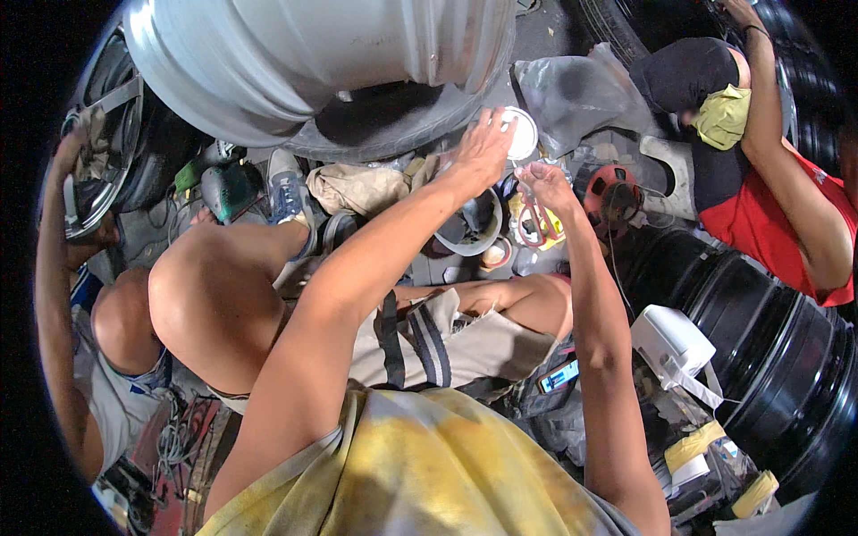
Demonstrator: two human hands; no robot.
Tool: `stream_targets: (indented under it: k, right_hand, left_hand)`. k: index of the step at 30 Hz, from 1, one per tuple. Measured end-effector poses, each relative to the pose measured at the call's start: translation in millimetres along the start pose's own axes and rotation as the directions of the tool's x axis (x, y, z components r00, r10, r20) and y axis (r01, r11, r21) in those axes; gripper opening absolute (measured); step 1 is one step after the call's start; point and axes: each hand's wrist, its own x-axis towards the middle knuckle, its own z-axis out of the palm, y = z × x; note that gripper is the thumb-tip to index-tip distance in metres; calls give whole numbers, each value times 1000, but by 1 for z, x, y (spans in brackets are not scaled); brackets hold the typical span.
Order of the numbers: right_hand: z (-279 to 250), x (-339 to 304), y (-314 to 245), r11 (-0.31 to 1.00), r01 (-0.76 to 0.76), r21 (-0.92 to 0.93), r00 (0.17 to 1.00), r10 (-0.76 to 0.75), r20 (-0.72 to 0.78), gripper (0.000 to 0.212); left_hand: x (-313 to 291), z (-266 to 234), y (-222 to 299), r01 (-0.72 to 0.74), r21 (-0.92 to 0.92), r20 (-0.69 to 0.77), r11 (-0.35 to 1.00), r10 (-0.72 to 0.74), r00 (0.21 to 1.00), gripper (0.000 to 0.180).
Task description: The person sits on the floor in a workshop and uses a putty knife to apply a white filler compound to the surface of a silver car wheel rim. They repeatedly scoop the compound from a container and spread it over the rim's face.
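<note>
My left hand [485,147] reaches forward with its fingers curled on the edge of a round white disc-like roll [521,136], which looks like tape. Just below and to the right, the fingers of my right hand [547,186] are pinched together. A pair of scissors [534,227] with reddish handle loops hangs from that hand, loops toward me; its blades are mostly hidden. Beneath my hands stands a pale bucket [483,234] with dark things inside. Ahead of my left hand is a large silver-grey wheel rim [295,62] with a dark tyre [357,143] under it.
A crumpled grey plastic sheet [581,98] and a red reel [611,195] lie to the right. Black wheel rims [742,313] and a white box [672,344] stand nearer. A lit phone [559,377] lies by my right arm. Co-workers sit left and right, one holding a yellow cloth [722,116].
</note>
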Motion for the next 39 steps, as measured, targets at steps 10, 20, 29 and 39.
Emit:
stream_targets:
  k: [10, 20, 29, 39]
  right_hand:
    - [14, -8, 8, 994, 110, -24, 984, -112, -139, 29]
    - [33, -6, 25, 977, 199, 75, 945, -171, -279, 31]
    - [-8, -8, -25, 990, -138, 12, 987, 138, -81, 26]
    - [2, -6, 17, 994, 42, 97, 992, -30, -125, 26]
  left_hand:
    - [67, 4, 8, -145, 234, 396, 961, 41, 917, 92]
    - [72, 21, 10, -231, 331, 392, 915, 89, 916, 84]
    - [74, 15, 12, -355, 292, 448, 888, 201, 871, 77]
    - [76, -2, 9, -284, 151, 499, 947, 176, 849, 95]
